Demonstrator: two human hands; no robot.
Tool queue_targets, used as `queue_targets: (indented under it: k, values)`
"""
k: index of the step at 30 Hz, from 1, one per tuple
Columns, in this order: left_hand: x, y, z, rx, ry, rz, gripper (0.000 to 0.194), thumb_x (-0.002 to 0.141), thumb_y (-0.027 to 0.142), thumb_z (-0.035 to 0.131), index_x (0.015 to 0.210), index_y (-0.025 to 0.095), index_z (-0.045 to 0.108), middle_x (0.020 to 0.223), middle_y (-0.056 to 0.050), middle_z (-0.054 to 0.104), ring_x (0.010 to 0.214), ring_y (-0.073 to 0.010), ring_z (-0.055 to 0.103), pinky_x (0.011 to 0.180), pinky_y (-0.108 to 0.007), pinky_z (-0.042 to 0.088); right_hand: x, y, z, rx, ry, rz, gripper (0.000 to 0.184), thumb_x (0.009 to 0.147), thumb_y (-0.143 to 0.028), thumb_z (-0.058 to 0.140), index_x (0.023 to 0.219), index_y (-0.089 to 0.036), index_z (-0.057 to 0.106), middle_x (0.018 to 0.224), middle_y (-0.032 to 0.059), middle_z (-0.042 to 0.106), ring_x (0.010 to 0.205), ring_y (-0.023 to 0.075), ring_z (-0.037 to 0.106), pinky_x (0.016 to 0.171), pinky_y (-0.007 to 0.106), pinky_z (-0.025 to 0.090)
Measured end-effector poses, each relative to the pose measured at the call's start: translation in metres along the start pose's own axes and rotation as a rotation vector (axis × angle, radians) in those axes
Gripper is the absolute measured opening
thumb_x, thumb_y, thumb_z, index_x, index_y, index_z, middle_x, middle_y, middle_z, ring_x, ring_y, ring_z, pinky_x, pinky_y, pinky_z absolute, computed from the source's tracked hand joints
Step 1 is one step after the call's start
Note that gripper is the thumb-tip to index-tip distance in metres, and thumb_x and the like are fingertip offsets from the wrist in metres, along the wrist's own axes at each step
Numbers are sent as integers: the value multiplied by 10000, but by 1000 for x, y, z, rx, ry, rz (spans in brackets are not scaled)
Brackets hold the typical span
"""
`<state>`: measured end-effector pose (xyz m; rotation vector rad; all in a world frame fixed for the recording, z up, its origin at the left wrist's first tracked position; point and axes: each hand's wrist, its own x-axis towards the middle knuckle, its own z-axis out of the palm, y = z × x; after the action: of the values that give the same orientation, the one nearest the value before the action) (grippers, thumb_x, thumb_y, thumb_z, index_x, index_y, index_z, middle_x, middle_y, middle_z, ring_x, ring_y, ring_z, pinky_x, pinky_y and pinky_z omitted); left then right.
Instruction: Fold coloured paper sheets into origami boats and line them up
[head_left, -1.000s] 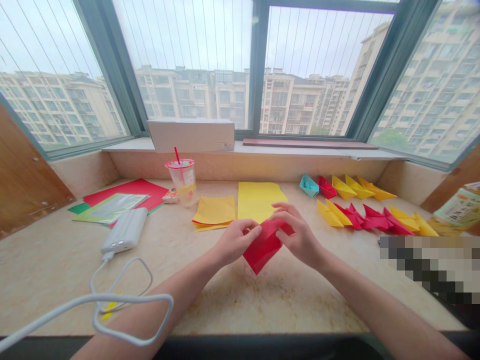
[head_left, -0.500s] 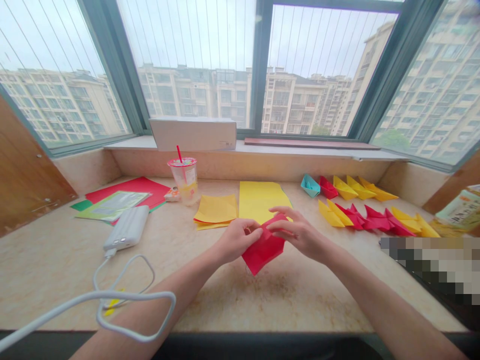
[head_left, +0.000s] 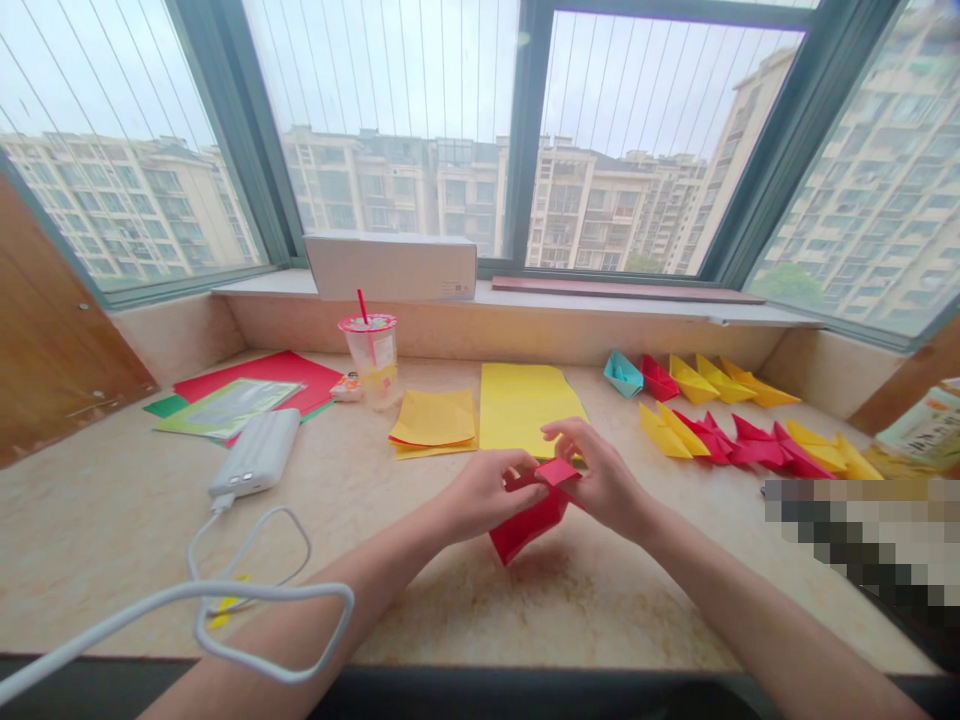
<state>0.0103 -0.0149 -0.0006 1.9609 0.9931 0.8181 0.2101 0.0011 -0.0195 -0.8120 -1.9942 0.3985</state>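
A folded sheet of red paper [head_left: 529, 527] is held above the front middle of the counter, its lower corner pointing down. My left hand [head_left: 491, 490] pinches its upper left side between thumb and fingers. On the upper right side, my right hand [head_left: 600, 475] grips the paper, with the index finger arched over it. Between the two hands a small red flap stands out at the top. Just behind them lies a yellow sheet [head_left: 517, 400], and to its left a stack of orange-yellow square papers [head_left: 435, 418].
Folded paper boats stand in two rows at right, including a teal boat [head_left: 623, 373] and a yellow boat [head_left: 694, 378]. At left are a plastic cup [head_left: 373, 365] with a straw, a white power bank [head_left: 256, 452], its cable [head_left: 270, 592] and red sheets [head_left: 300, 372].
The red paper has tilted, and its top edge now shows as a small flap between my hands. Both hands have moved slightly lower.
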Motion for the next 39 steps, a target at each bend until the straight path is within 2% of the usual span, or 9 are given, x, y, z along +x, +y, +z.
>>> queue_targets:
  k: [5, 10, 13, 18, 22, 26, 32, 36, 39]
  values:
    - [3, -5, 2, -46, 96, -65, 234, 830, 344, 601, 793, 133, 696, 677, -18, 672, 602, -132, 576, 546, -209, 407, 2, -3, 5, 128, 71, 110, 374, 812, -139, 662, 1146, -256, 541, 1002, 35, 607, 788, 149, 618, 728, 307, 567]
    - [6, -7, 0, -169, 222, -103, 318, 837, 423, 605, 780, 126, 704, 675, -27, 688, 609, -149, 599, 522, -212, 408, 4, -7, 4, 178, 92, 104, 167, 873, -215, 626, 1038, -226, 644, 1093, 78, 603, 960, 197, 643, 808, 338, 595]
    - [7, -7, -1, -272, 274, -99, 365, 847, 466, 599, 828, 124, 724, 721, -39, 714, 634, -163, 622, 543, -225, 435, 4, -11, 3, 105, 32, 58, 248, 891, -225, 612, 1130, -250, 675, 1150, 88, 605, 1078, 227, 614, 868, 364, 587]
    - [8, -8, 1, -403, 265, -76, 377, 851, 470, 621, 975, 130, 725, 906, -81, 754, 767, -204, 677, 647, -260, 494, 0, -11, 5, 76, -64, -21, 453, 892, -156, 583, 1314, -318, 595, 1276, 75, 567, 1209, 235, 560, 1030, 419, 498]
    - [9, -10, 3, -452, 262, -98, 341, 809, 455, 688, 895, 125, 679, 840, -78, 748, 747, -204, 690, 640, -256, 501, -2, -8, 9, 67, -75, -27, 482, 889, -111, 538, 1312, -334, 599, 1324, 72, 540, 1212, 234, 560, 991, 399, 524]
    - [8, -10, 3, -530, 258, -133, 415, 756, 513, 730, 903, 162, 563, 736, -47, 734, 598, -183, 678, 526, -230, 471, 0, -10, 8, 48, -23, -23, 547, 856, -93, 547, 1360, -305, 542, 1308, 87, 561, 1204, 243, 557, 994, 409, 510]
    - [8, -7, 3, -557, 279, -140, 466, 731, 561, 733, 858, 168, 519, 657, -25, 702, 531, -153, 642, 471, -200, 432, 1, -12, 5, 215, 127, 284, 592, 800, -97, 554, 1365, -254, 473, 1266, 101, 597, 985, 204, 649, 782, 316, 575]
    - [9, -6, 4, -583, 289, -116, 477, 744, 593, 703, 852, 177, 496, 647, -19, 692, 504, -135, 620, 467, -199, 435, 3, -15, 5, 311, 219, 365, 659, 742, -56, 507, 1366, -257, 444, 1310, 89, 569, 851, 152, 645, 624, 228, 542]
    - [10, -7, 4, -619, 293, -96, 484, 750, 602, 692, 881, 185, 484, 658, -18, 694, 533, -146, 639, 489, -208, 455, 5, -16, 6, 409, 215, 431, 653, 759, -77, 499, 1383, -250, 419, 1159, 70, 644, 694, 127, 620, 559, 227, 528]
